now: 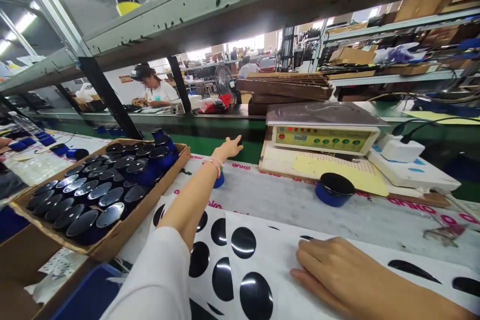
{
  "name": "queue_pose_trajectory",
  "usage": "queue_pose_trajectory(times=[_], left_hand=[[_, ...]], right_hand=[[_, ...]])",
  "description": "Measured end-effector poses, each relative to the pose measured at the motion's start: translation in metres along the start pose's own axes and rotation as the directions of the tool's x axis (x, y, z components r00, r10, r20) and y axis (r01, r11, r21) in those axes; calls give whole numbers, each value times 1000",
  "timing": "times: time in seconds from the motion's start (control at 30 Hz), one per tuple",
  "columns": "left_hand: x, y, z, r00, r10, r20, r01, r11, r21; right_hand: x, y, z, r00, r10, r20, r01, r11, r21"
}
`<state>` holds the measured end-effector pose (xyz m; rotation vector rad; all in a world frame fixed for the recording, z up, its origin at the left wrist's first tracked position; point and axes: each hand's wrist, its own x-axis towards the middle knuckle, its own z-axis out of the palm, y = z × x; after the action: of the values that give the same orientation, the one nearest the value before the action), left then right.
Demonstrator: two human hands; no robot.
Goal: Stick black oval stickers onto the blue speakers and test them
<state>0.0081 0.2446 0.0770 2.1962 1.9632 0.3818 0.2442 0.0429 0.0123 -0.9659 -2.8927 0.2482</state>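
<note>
My left hand (229, 148) reaches out over the green conveyor belt (198, 143), its fingers apart. A small dark spot shows at its fingertips, too small to make out. Under the wrist, partly hidden by it, sits a blue cup-like piece (219, 180). My right hand (330, 270) lies on a white sheet (277, 240) of round black stickers (256, 296), fingers stretched and close together. Beyond that hand stands a short blue round piece with a black top (335, 189). To the left, a cardboard tray (123, 232) holds several blue pieces with glossy black tops (88, 222).
A control box with lit buttons (324, 132) stands on a board at the back right, beside a white power adapter (403, 149) with cables. A shelf beam (180, 15) crosses overhead. Across the belt a person (159, 91) sits working. A blue bin (90, 292) is at lower left.
</note>
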Motion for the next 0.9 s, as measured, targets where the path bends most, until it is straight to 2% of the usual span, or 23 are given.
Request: queue_pose_trajectory(times=[0.1, 0.2, 0.27, 0.37, 0.43, 0.47, 0.5, 0.53, 0.57, 0.63, 0.67, 0.7, 0.77, 0.83, 0.9], left_hand=[[-15, -21, -12, 995, -28, 92, 29, 999, -14], [-52, -50, -27, 988, -21, 152, 34, 996, -78], [-84, -65, -29, 990, -15, 140, 35, 989, -142], [-137, -65, -12, 998, -60, -8, 56, 968, -244], [-174, -50, 11, 988, -103, -111, 60, 940, -335], [-192, -39, 26, 985, -114, -127, 55, 916, -397], [-208, -29, 40, 987, -109, -114, 40, 872, -487], [-221, -18, 54, 989, -131, -74, 35, 679, -733], [-232, -10, 67, 986, -166, -28, 60, 498, -865], [-245, 2, 85, 965, -258, 55, 103, 179, -978], [-247, 5, 89, 951, -298, 83, 117, 99, -988], [-248, 6, 91, 940, -328, 98, 124, 57, -991], [-245, 5, 90, 938, -328, 109, 130, 43, -991], [-243, 5, 85, 948, -300, 104, 134, 84, -987], [-244, 7, 79, 960, -270, 79, 130, 176, -976]], right_hand=[[17, -12, -11, 998, 55, 42, -63, 973, 224], [23, -23, -10, 984, 114, 134, -168, 839, 517], [26, -31, -4, 977, 100, 190, -198, 766, 612], [33, -43, 9, 973, 79, 217, -199, 764, 614], [40, -49, 16, 971, 90, 222, -204, 798, 567], [43, -51, 19, 971, 100, 218, -206, 813, 545], [47, -52, 21, 970, 110, 215, -210, 822, 529], [49, -53, 22, 970, 121, 211, -216, 826, 521], [51, -53, 23, 970, 131, 205, -221, 825, 520], [52, -52, 23, 970, 146, 196, -229, 820, 524], [50, -52, 22, 971, 150, 185, -227, 819, 528], [48, -53, 21, 974, 153, 165, -218, 817, 534], [40, -55, 16, 983, 150, 106, -184, 814, 552], [29, -58, 9, 990, 125, 61, -138, 811, 569], [15, -61, 0, 994, 100, 35, -102, 804, 586]])
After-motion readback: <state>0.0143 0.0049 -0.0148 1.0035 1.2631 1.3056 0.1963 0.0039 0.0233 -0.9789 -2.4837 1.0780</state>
